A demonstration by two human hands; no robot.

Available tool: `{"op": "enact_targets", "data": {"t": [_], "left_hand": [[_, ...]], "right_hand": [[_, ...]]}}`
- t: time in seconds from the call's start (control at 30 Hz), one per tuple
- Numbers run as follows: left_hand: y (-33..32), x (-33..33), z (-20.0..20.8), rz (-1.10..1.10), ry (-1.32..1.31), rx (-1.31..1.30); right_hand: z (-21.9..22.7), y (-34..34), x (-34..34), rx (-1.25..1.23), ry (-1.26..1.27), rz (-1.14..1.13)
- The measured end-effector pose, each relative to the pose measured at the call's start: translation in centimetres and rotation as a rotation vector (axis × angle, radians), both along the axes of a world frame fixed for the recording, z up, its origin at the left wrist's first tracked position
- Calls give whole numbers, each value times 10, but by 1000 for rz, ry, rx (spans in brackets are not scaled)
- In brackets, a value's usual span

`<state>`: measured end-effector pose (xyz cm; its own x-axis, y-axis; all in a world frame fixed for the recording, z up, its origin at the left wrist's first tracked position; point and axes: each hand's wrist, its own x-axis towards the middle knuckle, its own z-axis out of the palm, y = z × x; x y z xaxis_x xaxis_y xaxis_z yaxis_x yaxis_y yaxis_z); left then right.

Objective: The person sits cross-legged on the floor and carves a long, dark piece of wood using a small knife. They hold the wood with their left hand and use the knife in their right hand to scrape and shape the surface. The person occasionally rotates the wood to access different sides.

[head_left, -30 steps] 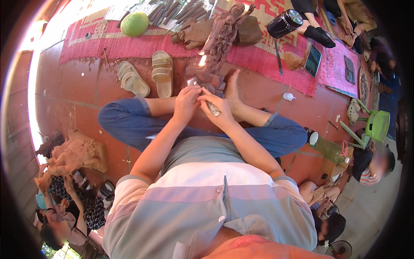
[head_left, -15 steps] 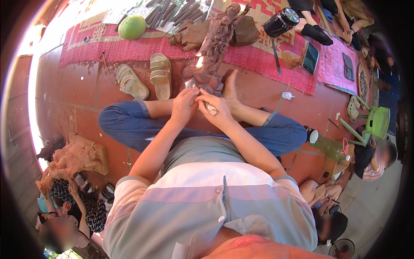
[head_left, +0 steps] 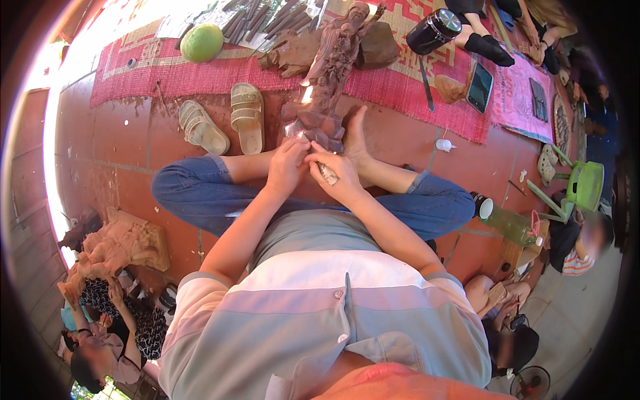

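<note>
A dark reddish-brown carved wooden statue (head_left: pixel 328 73) stands upright between my bent legs, its rocky base toward me. My right hand (head_left: pixel 343 179) is closed around a pale, mottled handle-like piece (head_left: pixel 328 174) that shows at the palm; its other end is hidden by my fingers. Beside it my left hand (head_left: pixel 287 167) has its fingers drawn together at the near edge of the base, close to the right fingertips. Whatever those left fingers pinch is too small to make out.
Tan sandals (head_left: pixel 248 120) lie left of the statue. Beyond are a green fruit (head_left: pixel 202 43), many chisel-like tools (head_left: pixel 257 20), a black flask (head_left: pixel 433 31) and a phone (head_left: pixel 479 88). A small white bottle (head_left: pixel 445 145) and a green bottle (head_left: pixel 510 228) are to the right. Other people sit around.
Both hands have shifted very slightly, the right one a little to the right and down, staying at the base. At lower left, another person's head has moved.
</note>
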<state>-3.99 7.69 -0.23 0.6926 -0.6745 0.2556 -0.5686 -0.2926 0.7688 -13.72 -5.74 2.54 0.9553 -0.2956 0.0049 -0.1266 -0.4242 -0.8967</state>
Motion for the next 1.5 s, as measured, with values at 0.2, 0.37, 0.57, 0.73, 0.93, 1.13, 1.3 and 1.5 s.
{"op": "enact_targets", "data": {"t": [0.2, 0.37, 0.57, 0.73, 0.93, 1.13, 1.3, 1.5], "left_hand": [[-1, -2, -2, 51, 33, -36], [-6, 8, 11, 56, 52, -52], [0, 1, 6, 21, 84, 8], [-8, 2, 7, 67, 31, -39], [-6, 6, 4, 40, 31, -38], [-7, -3, 2, 25, 48, -26], [-14, 0, 0, 123, 58, -43], [-11, 0, 2, 21, 117, -19]], "right_hand": [[4, 2, 2, 26, -19, -34], [16, 0, 16, 16, -53, -25], [15, -2, 6, 14, 30, 4], [10, -2, 8, 69, -23, -30], [14, -6, 15, 18, -77, 6], [6, -5, 2, -21, -57, -20], [10, -12, 12, 148, -52, -23], [9, -14, 9, 66, 19, -4]]}}
